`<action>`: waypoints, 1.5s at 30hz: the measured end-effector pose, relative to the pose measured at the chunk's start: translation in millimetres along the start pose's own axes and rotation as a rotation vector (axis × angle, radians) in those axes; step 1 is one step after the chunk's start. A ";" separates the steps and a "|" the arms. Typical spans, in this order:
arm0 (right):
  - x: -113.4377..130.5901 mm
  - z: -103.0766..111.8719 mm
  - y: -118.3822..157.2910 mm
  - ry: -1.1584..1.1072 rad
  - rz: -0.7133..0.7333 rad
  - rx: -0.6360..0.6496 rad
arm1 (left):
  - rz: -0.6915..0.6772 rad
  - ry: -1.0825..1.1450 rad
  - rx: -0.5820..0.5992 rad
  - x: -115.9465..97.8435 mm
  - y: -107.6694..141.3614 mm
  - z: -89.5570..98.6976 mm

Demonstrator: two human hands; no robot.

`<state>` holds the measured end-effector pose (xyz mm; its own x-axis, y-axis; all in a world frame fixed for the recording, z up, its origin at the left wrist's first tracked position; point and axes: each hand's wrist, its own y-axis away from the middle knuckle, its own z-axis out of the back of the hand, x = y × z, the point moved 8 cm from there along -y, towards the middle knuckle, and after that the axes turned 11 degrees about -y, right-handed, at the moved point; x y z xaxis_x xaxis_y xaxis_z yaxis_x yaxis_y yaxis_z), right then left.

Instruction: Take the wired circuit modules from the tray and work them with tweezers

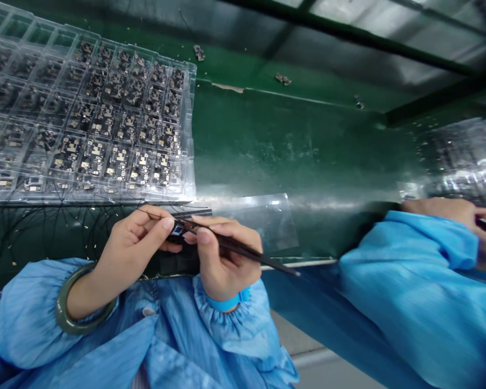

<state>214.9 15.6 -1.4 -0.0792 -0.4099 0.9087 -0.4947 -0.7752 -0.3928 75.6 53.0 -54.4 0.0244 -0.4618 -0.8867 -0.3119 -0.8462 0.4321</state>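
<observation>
From where I stand, the green bench [291, 146] stretches out ahead of both hands. Beyond the left hand sits the clear tray [189, 135], many of its pockets filled with small circuit boards [119, 162]. Well to the right of the right hand is a co-worker's blue sleeve [421, 297], and just beside the right hand, on its outer side, a clear plastic sheet [277, 221] lies flat.

The left hand [133, 251] is pinching a small dark part [177, 229] between thumb and fingers, so the part sits right between the two hands. The right hand [231, 256] grips black tweezers [243, 248] like a pen, their points at that part; whether the points are closed on anything, I cannot tell. Left of the left hand straggle thin black wires [95, 220].

To work well here, I'd say, the left pinch should be firm but only on the edges, the tweezers' pressure light, the right-hand fingers braced near the left, and the loose wires kept clear of the points.
</observation>
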 end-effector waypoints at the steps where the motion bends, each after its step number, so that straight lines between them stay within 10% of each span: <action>1: 2.4 5.1 -2.3 -0.020 -0.009 -0.055 | -0.006 0.002 0.010 -0.9 0.2 -1.1; 4: 10.1 23.7 -7.7 -0.015 -0.017 -0.196 | -0.048 0.004 0.005 -5.4 0.8 -0.9; 10: -3.6 -4.3 -2.9 0.254 -0.159 0.332 | -0.128 -0.094 -0.061 -9.8 1.7 6.7; 21: 18.3 -20.4 2.2 0.280 0.098 0.459 | -0.279 -0.156 -0.069 -28.0 10.1 7.1; 26: 22.5 -15.7 -3.8 0.211 0.056 0.498 | -0.490 -0.454 0.116 -47.1 17.7 -1.1; 45: 37.8 -55.6 -10.7 0.089 -0.065 0.818 | -0.457 -0.525 0.225 -49.2 26.8 24.8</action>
<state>169.1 35.2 45.0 -0.1572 -0.3392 0.9275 0.2830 -0.9152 -0.2868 42.5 59.6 -3.3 -0.2424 0.1610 -0.9567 -0.5682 -0.8229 0.0055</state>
